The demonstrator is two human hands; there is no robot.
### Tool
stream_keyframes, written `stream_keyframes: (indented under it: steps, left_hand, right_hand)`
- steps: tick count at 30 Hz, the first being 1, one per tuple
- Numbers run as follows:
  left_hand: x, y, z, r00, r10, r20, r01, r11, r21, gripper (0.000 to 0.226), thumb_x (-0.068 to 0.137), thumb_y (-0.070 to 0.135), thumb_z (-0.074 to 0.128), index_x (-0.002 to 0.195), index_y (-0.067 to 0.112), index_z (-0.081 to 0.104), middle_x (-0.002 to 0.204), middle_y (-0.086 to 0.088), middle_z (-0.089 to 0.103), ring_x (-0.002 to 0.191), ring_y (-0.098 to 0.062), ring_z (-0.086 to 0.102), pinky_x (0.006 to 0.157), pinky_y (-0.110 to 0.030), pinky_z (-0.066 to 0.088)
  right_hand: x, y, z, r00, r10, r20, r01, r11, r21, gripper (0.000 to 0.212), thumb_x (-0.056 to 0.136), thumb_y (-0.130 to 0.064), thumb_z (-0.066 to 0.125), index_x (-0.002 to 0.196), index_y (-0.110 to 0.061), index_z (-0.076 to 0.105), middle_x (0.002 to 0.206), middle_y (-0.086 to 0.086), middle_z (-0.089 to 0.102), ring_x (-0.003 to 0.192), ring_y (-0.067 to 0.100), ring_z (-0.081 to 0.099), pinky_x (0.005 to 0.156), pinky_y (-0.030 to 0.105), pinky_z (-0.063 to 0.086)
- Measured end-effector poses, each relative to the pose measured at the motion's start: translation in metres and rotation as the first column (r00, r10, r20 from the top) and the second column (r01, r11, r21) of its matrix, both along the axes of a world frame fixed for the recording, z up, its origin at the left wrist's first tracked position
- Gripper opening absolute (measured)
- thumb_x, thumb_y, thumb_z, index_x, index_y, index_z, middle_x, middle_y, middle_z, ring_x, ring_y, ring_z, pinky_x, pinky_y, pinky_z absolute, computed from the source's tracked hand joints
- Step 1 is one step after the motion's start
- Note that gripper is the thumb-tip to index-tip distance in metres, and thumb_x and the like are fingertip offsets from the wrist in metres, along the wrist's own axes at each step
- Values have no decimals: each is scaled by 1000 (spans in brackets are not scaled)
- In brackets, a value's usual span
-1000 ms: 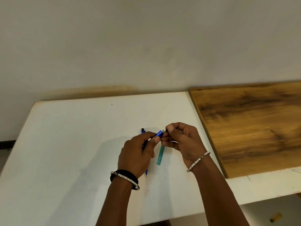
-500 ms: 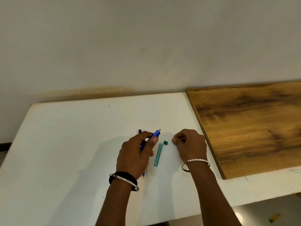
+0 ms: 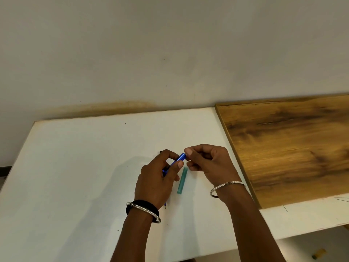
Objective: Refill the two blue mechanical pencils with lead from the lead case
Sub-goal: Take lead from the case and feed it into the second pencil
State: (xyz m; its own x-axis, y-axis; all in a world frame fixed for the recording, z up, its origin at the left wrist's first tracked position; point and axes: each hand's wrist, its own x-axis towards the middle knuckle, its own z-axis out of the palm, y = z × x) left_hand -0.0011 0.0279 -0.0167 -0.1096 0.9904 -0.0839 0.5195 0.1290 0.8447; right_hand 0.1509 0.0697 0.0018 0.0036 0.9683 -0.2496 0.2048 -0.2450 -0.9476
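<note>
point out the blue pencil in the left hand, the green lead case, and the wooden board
blue pencil [image 3: 181, 157]: head view, upper end of its barrel, above the thumb
green lead case [image 3: 182, 180]: head view, middle of the tube lying on the table
wooden board [image 3: 294, 148]: head view, centre of its top face

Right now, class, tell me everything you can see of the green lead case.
The green lead case is a slim, translucent teal tube, plastic by its look. It lies flat on the white table, pointing away and slightly right, between the left hand and the right hand. Neither hand visibly grips it; its far end sits just under the right fingers.
</note>
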Motion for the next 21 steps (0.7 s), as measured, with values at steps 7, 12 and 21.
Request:
stream_keyframes:
  steps: [7,12,21]
  left_hand:
    - [2,-1,3,1000,-23,-6,23,1000,-4,15,88,53,52,96,42,58,65,7,70,51,-3,55,55,-27,49]
    - [2,-1,3,1000,-15,6,15,1000,-8,13,88,52,52,95,43,58,64,8,70,50,-1,53,55,-29,49]
    - [4,0,2,999,24,41,-23,1000,-19,14,88,53,52,93,41,58,64,8,70,42,-2,49,55,-33,51]
  right_hand:
    - [1,-2,0,993,18,-113,-19,1000,-8,12,85,-10,68,92,-1,71,79,19,73,68,23,71,63,27,58]
    - [6,0,1,990,-113,-82,113,994,-11,9,90,-11,63,92,-3,66,73,12,73,62,20,71,60,27,59]
    - [33,2,-15,810,-188,555,126,981,148,3,82,-15,74,82,-15,77,77,0,72,61,3,55,57,5,35]
